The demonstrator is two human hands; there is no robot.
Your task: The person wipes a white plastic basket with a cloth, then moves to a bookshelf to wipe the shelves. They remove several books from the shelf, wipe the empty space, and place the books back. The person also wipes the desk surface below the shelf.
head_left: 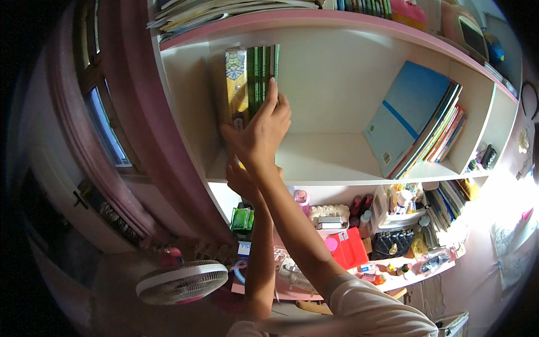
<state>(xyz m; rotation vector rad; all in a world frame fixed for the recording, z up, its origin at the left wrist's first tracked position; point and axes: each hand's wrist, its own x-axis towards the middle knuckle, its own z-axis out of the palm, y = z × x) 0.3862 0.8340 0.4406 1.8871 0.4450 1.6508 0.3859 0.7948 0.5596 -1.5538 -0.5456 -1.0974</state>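
Observation:
A set of slim green books (259, 70) stands upright at the left of the white shelf compartment. Left of them, side by side, is a thicker book (238, 92) with a yellow and blue patterned spine. My right hand (260, 128) is wrapped across the front of these books, thumb on the left and fingers along the right side. Just beneath it my left hand (242, 181) is closed around their lower end at the shelf's front edge. My right forearm crosses over the left one, and most of the left fingers are hidden.
At the compartment's right, a blue folder (412, 104) leans on several books (446, 135). Papers (224, 12) lie on the pink-edged shelf (269, 21) above. Below are a red case (349, 247), a black quilted bag (393, 244) and bottles. A fan (182, 282) stands lower left by curtains.

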